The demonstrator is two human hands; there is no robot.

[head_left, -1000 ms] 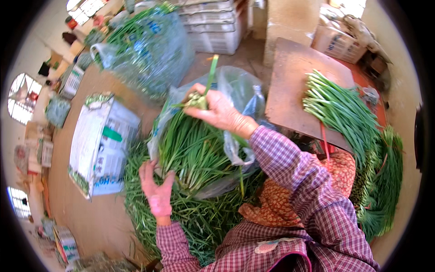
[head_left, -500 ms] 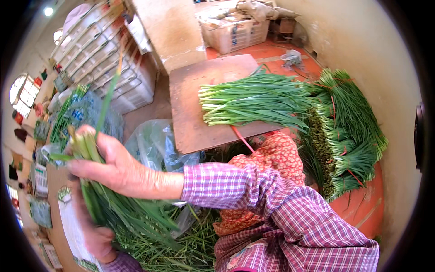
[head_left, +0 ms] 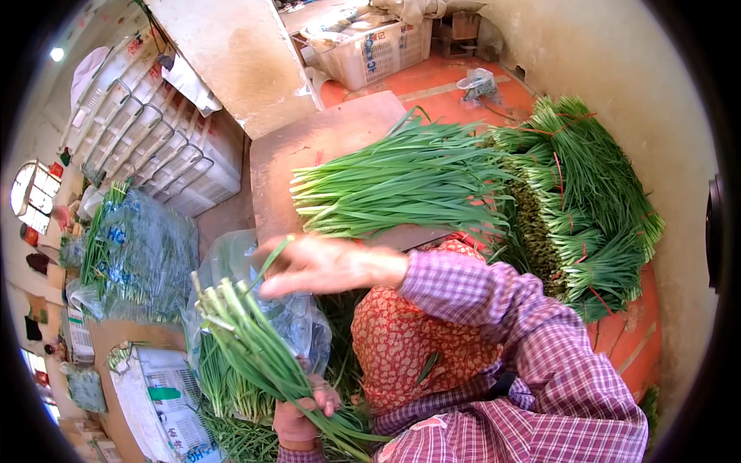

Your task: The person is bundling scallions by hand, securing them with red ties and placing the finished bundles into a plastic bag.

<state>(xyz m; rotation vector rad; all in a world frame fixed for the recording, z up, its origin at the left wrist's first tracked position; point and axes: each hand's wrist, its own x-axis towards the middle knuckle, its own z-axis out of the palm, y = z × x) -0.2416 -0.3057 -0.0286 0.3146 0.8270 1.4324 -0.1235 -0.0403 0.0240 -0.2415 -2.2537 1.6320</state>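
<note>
My left hand (head_left: 307,407), low in the view, is closed round the leafy part of a bunch of garlic chives (head_left: 258,339); their pale stem ends point up and left. Just above those stem ends is my right hand (head_left: 316,266), smeared by motion. A single green leaf crosses its thumb and fingers, and whether they grip it I cannot tell. Beyond it, a neat pile of garlic chives (head_left: 401,181) lies on a brown board (head_left: 282,158), white ends to the left. Below my left hand are more loose chives (head_left: 239,390).
Bundles tied with red bands (head_left: 594,224) are stacked on the red floor (head_left: 625,347) at right, near the wall. A clear plastic bag (head_left: 231,255) lies left of the board. White crates (head_left: 154,139), a wrapped bundle of greens (head_left: 150,247) and a white sack (head_left: 166,405) stand at left.
My right hand has moved right, off the bunch's stems. The bunch, in my left hand, has come right and lower. The view has shifted slightly.
</note>
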